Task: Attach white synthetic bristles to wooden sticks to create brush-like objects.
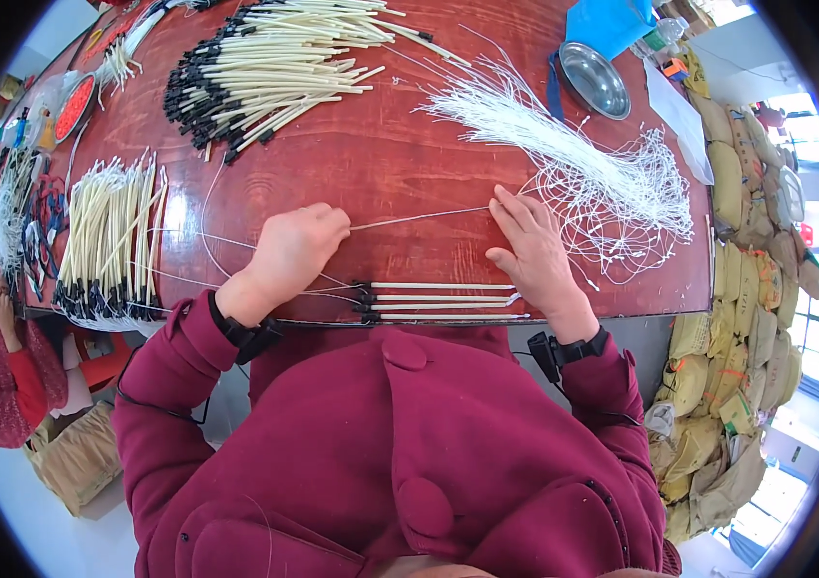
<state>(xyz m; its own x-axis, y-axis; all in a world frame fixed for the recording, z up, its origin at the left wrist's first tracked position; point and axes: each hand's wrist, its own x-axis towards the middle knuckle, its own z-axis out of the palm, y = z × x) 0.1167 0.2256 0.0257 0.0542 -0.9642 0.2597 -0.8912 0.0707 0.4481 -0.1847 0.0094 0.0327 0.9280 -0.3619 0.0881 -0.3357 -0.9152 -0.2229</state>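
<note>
Remotely, I see the left hand (pixel 301 239) closed on a thin, taut white cord (pixel 419 218) over the glossy red table (pixel 284 178); the outstretched right hand (pixel 536 252) meets it, its grip unclear to me.

Left hand (pixel 299 246) curled on one end of a slim white strand (pixel 419 219), drawn straight over the red table (pixel 318 178); right hand (pixel 534 241) at the other end, fingers extended, thumb apart; below them, a row of pale sticks (pixel 443 298) by the near edge, black tips leftward; a white cord heap (pixel 573 154) sprawls right, metal bowl (pixel 597 80) beyond; black-tipped stick piles at the far side (pixel 284 67) and left (pixel 111 226); a co-worker (pixel 29 371) at far left.
</note>
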